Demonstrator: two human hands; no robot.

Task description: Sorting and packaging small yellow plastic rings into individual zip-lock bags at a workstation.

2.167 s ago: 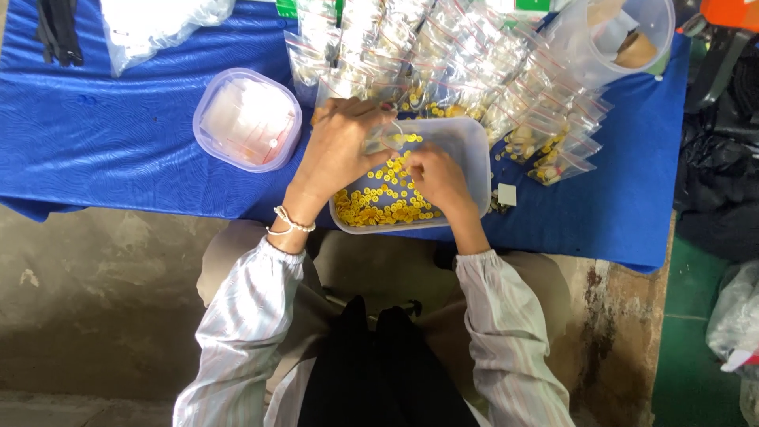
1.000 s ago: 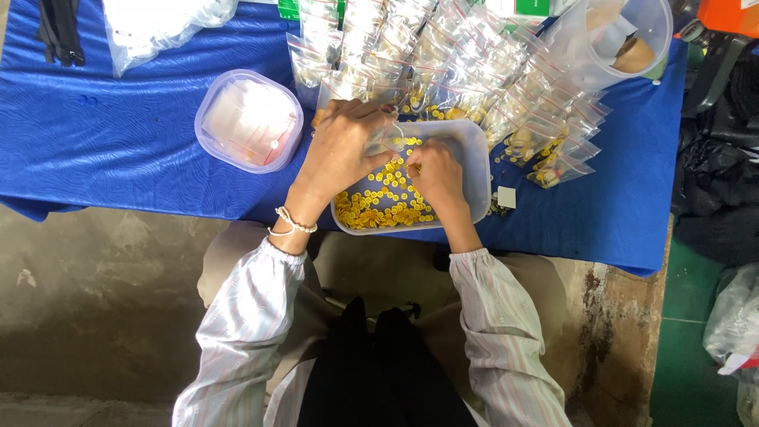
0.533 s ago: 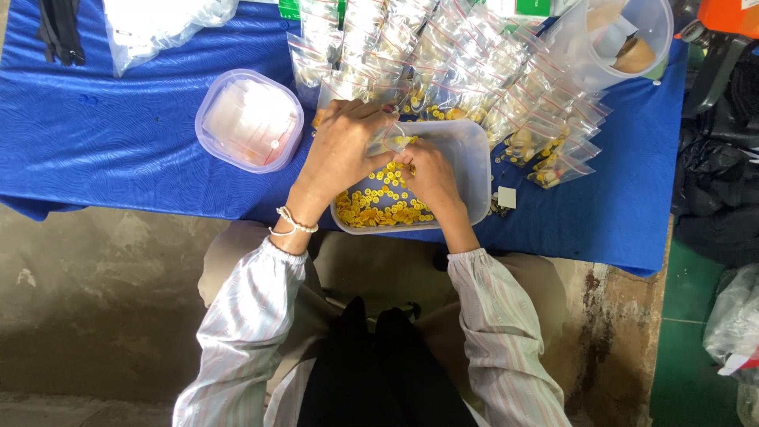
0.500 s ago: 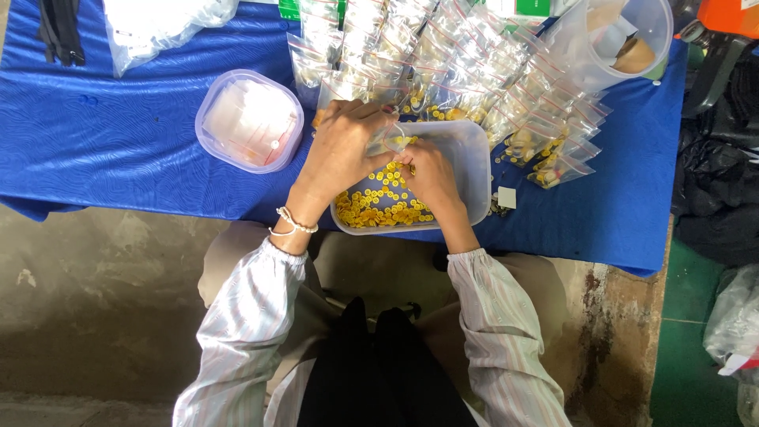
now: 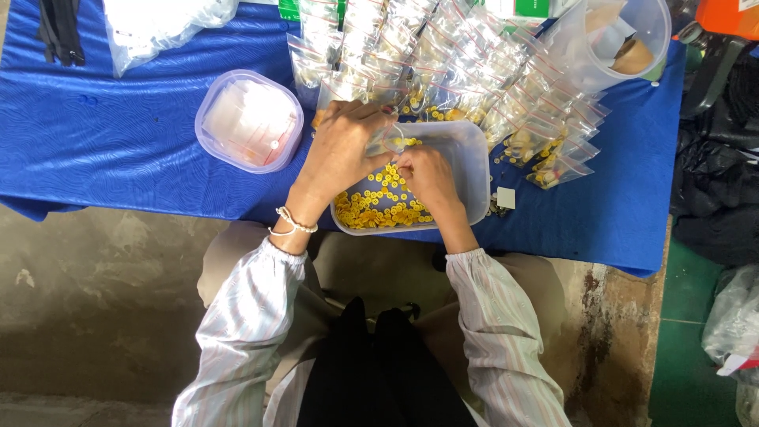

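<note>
Both of your hands met over the clear plastic tub (image 5: 474, 170), which sat at the near edge of the table (image 5: 118, 150), on its blue cloth. Your left hand (image 5: 341, 154) had its fingers curled and pinched shut on a small clear bag (image 5: 385, 141), soft and crinkled, held just above the tub's far rim. Your right hand (image 5: 427, 175) hovered inside the tub, fingertips drawn together against the mouth of that bag; whether they gripped a button was too small to tell. Small round yellow buttons (image 5: 379, 205) lay in a loose heap on the tub's floor, piled toward its near left corner.

Left of the tub stood a rounded square box (image 5: 249, 120) of cloudy plastic with pale flat pieces inside. Many glossy little bags (image 5: 474, 71), sealed and overlapping like scales, spread along the far edge, some showing yellow contents. A clear round container (image 5: 613, 43) stood at the far right corner. A bead bracelet (image 5: 294, 223) ringed your left wrist, above a striped, gathered sleeve (image 5: 237, 332).
</note>
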